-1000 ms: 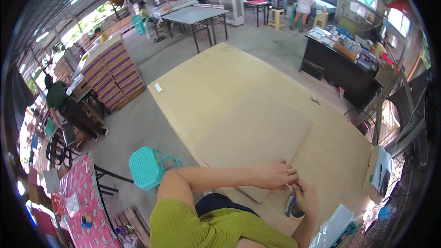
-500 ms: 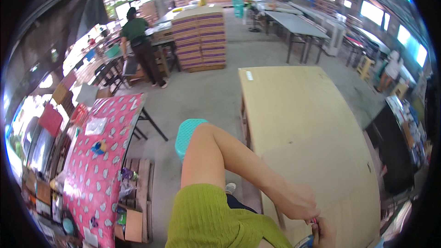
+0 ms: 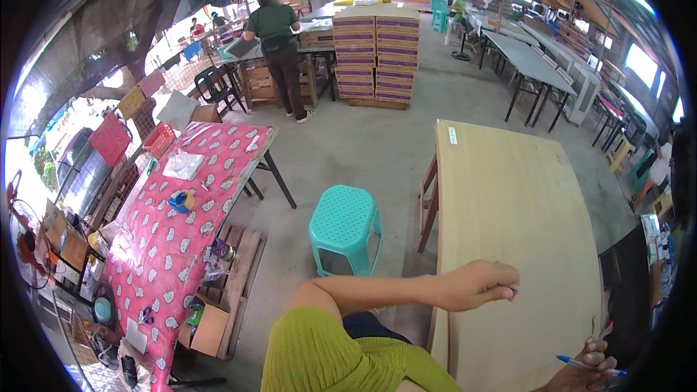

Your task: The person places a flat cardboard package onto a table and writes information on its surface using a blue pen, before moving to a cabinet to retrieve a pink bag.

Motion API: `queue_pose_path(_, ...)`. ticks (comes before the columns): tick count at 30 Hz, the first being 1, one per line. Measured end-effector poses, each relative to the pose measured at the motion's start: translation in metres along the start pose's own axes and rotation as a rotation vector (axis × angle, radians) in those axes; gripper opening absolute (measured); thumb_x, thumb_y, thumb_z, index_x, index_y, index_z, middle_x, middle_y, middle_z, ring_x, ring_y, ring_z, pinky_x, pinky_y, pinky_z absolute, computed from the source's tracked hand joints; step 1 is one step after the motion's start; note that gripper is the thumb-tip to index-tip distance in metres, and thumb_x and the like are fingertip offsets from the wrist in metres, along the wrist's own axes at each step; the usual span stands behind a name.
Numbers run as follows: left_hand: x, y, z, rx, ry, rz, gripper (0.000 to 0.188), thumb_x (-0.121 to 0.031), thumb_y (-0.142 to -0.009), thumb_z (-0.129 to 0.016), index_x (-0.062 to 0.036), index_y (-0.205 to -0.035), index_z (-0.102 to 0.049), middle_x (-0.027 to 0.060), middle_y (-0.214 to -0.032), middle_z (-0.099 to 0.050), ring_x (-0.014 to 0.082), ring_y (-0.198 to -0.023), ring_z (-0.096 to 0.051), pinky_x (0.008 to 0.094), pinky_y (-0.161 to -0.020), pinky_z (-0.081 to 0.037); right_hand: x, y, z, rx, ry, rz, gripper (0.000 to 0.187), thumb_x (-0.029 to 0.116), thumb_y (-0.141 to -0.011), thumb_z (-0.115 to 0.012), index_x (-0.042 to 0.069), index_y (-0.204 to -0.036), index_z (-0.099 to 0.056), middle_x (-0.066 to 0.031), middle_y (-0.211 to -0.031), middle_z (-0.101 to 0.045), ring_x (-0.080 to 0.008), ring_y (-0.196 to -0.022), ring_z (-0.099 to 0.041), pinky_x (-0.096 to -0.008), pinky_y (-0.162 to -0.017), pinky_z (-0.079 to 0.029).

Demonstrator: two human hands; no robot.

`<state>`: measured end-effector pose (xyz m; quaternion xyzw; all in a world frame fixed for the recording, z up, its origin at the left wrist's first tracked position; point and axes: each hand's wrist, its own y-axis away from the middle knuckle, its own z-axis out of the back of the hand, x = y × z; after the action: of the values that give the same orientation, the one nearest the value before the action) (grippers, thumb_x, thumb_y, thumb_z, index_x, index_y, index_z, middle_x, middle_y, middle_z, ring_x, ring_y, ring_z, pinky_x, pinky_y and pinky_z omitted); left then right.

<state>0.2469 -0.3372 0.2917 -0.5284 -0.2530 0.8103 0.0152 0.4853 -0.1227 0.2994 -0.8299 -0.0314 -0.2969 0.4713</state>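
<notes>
"Concrete floor [image 3: 392, 145] runs through an open-sided workshop, with a person in dark green [image 3: 276, 29] standing beside stacked cartons [image 3: 376, 58]. What is in your right grip [image 3: 595, 355]?"

"You have a blue-and-white pen [image 3: 579, 363], fingers curled around it, by the right edge of the pale wooden desk [image 3: 523, 210], toward the near end."

"And your left grip [image 3: 475, 285]?"

"Pinched, over the same desk, inside its left edge. Your fingertips close on a small object [image 3: 515, 288], too little exposed to identify."

"What stands around you?"

"You have a turquoise stool [image 3: 343, 221] off the desk's left edge, between it and a pink-covered desk [image 3: 181, 236]. Toward that one's far end lies a plastic bag [image 3: 183, 165]; toward its near end, scissors [image 3: 147, 315]. At your wooden desk's far left corner, a white label [image 3: 452, 135] shows."
</notes>
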Motion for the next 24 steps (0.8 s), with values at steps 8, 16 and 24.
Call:
queue_pose_path(8,0.008,0.005,-0.010,-0.047,0.094,-0.070,0.039,-0.037,-0.103,-0.039,-0.0014,-0.095,-0.055,0.0105,-0.086,-0.062,0.0284,-0.083,-0.060,0.0380,-0.074,-0.045,-0.070,0.007,-0.090,0.048,0.133,0.120,0.025,0.031,-0.098,-0.049,0.006,-0.098,-0.053,-0.0098,-0.088,-0.062,-0.0336,-0.095,-0.058,-0.0500,-0.090,-0.047)
queue_pose_path(16,0.022,-0.003,-0.019,-0.005,0.133,-0.080,0.038,-0.034,-0.103,-0.041,-0.0010,-0.094,-0.055,0.0115,-0.082,-0.060,0.0298,-0.079,-0.059,0.0394,-0.072,-0.045,-0.094,0.010,-0.086,0.178,0.252,0.004,0.026,0.037,-0.100,-0.049,0.011,-0.099,-0.047,-0.0067,-0.085,-0.068,-0.0274,-0.104,-0.051,-0.0459,-0.096,-0.035)
queue_pose_path(24,0.023,-0.019,-0.043,-0.029,0.180,-0.174,0.036,-0.033,-0.103,-0.042,0.0001,-0.092,-0.052,0.0154,-0.081,-0.057,0.0343,-0.078,-0.057,0.0396,-0.070,-0.044,-0.102,0.035,-0.089,0.111,0.078,-0.012,0.026,0.036,-0.100,-0.049,0.011,-0.100,-0.045,-0.0028,-0.091,-0.061,-0.0253,-0.110,-0.047,-0.0452,-0.096,-0.038)
